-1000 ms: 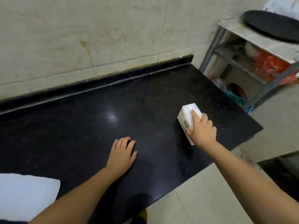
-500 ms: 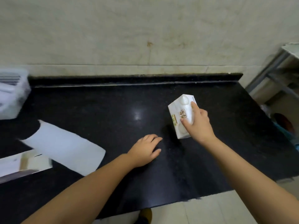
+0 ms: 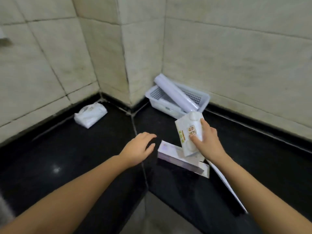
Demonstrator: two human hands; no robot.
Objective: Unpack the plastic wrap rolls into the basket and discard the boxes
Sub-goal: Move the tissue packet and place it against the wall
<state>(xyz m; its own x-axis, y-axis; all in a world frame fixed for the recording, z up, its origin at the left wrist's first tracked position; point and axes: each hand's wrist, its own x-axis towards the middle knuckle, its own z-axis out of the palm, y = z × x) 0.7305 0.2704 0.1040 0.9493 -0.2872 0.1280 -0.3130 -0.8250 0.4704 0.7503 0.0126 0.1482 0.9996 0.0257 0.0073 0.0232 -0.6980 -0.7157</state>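
Observation:
My right hand point(image 3: 206, 142) grips a white plastic wrap box point(image 3: 189, 132) and holds it tilted above the black counter, just in front of the basket. A white perforated basket point(image 3: 201, 98) stands against the wall corner with one plastic wrap roll point(image 3: 175, 93) lying slanted in it, its end sticking out over the rim. A second, long box point(image 3: 179, 159) lies on the counter under the held box. My left hand point(image 3: 140, 149) hovers over the counter with spread fingers, left of the long box, holding nothing.
A crumpled white plastic bag point(image 3: 90, 115) lies in the far left corner. A flat white sheet point(image 3: 226, 183) sits on the counter under my right forearm. The black counter point(image 3: 67, 157) bends round an inner corner, with tiled walls behind and the floor below its front edge.
The view swung left from the counter's right end to the corner with the basket. My right hand carried the white box along and now holds it by the basket; my left hand lifted off the counter.

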